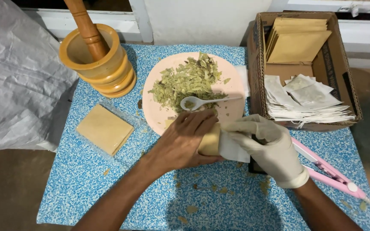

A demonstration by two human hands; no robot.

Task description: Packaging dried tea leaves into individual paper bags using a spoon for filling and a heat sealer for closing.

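Head view: the bare left hand (185, 143) wraps its grip around a small tan packet (209, 141), fingers curled over its top edge. The gloved right hand (270, 147) pinches a white paper sachet (232, 147) right against the packet's open side; how far the sachet has gone in is hidden by the fingers.

Just beyond the grip lies a pink plate (155, 115) heaped with crushed dried green leaves (189, 81), and a white spoon (202, 102) rests on it with a little leaf in its bowl. Further off, right of the grip, a cardboard box (258, 51) holds a stack of tan packets at the back and a pile of white sachets in front. Left of the grip a clear-wrapped stack of tan squares (104, 129) lies on the blue patterned bench (219, 201); beyond it stands a wooden mortar (99, 64) with its pestle (86, 28), whose top is cut off. A pink sealing tool (330, 173) lies partly hidden under the right wrist.
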